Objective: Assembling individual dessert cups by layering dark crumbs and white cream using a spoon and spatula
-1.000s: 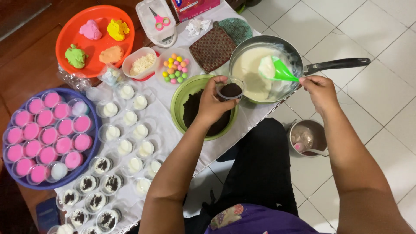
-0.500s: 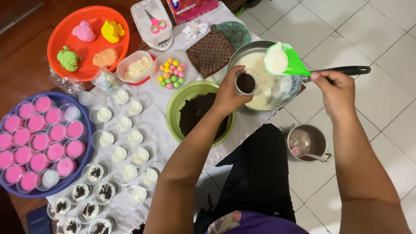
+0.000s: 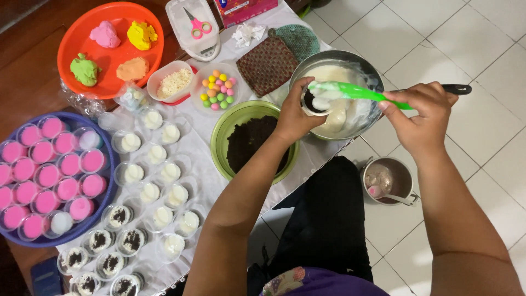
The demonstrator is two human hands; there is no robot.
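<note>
L hand point(image 3: 293, 118) grip wraps a small clear cup point(image 3: 313, 102) w/ dark crumbs, held over the metal pan point(image 3: 361, 68); R hand point(image 3: 419, 112) pinches the green spatula point(image 3: 356, 92), cream-loaded tip at cup rim. Risk: cream may slide off tip & miss the narrow cup. Both forearms reach fwd, R wrist bent inward.

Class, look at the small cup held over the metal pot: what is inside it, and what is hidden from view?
The small cup in the left hand shows dark crumbs, with white cream dropping in off the green spoon held by the right hand. Its lower part is hidden by fingers.
</note>
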